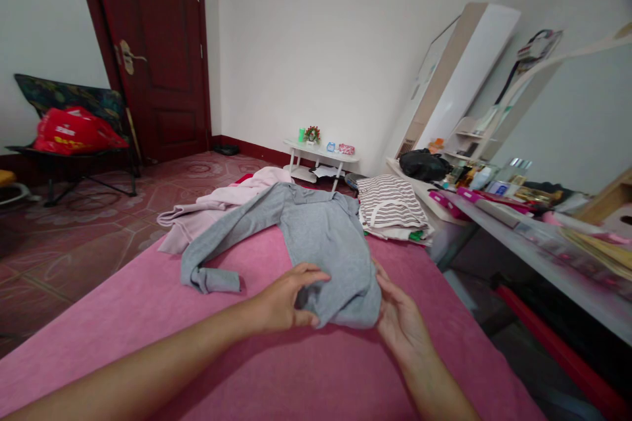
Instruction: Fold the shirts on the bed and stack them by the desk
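A grey long-sleeved shirt (326,230) lies on the pink bed cover (276,375), its neckline at the far end. One sleeve stretches out to the left and bends back at the cuff; the other sleeve is not visible. My left hand (284,299) curls round the near left corner of the shirt, thumb at the hem and fingers over the cloth. On the near right side, my right hand (399,312) holds the shirt's edge, some fingertips hidden behind the fabric. Between the hands the cloth is bunched and slightly raised.
Beyond the shirt's left sleeve lies a pale pink garment (212,207). A folded striped garment (392,200) tops a pile at the bed's far right. A cluttered dressing table (494,210) borders the right side. A small white table (323,152) stands by the far wall.
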Available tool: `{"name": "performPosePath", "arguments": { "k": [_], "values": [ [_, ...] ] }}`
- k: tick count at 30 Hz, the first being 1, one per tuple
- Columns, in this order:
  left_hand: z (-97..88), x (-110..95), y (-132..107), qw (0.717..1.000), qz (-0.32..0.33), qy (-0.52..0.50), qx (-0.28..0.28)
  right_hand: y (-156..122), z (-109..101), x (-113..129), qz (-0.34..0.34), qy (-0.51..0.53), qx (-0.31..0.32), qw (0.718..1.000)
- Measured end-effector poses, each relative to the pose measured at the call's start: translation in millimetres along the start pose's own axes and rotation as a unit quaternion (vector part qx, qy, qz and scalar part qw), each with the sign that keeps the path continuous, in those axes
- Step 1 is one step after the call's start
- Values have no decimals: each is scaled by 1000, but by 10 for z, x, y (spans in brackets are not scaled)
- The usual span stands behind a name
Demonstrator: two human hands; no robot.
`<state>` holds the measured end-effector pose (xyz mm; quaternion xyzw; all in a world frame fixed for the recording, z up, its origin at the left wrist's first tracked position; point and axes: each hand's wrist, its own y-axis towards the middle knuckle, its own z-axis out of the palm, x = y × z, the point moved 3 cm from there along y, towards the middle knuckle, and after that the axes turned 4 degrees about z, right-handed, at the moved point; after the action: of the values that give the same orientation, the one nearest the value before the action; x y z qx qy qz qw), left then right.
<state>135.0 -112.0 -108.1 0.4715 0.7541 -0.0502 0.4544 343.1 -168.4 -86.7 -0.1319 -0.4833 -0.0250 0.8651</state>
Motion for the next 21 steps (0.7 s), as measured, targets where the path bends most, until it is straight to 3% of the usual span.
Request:
{"name": "performPosePath", "arguments": {
  "k": [3,7,10,13,15,21],
  "values": [
    [89,15,-99,999,-3,38,37,-5,-33,-49,-22,28,-24,999],
    [54,-71,-57,996,53,29,-62,-113,140,-78,-29,-4,51,998],
    [-122,-160,11,989,62,-11,-133,-193,194,-3,-63,-1,33,997],
    [-289,-227,23,983,21,-45,-176,-175,181,44,-112,-76,28,990],
    [-323,-275,15,981,-3,-73,-181,-104,167,6,-155,-144,26,977],
    [-231,-412,6,985,-15,-120,-125,-1,165,-91,-239,-241,-44,940]
  ]
}}
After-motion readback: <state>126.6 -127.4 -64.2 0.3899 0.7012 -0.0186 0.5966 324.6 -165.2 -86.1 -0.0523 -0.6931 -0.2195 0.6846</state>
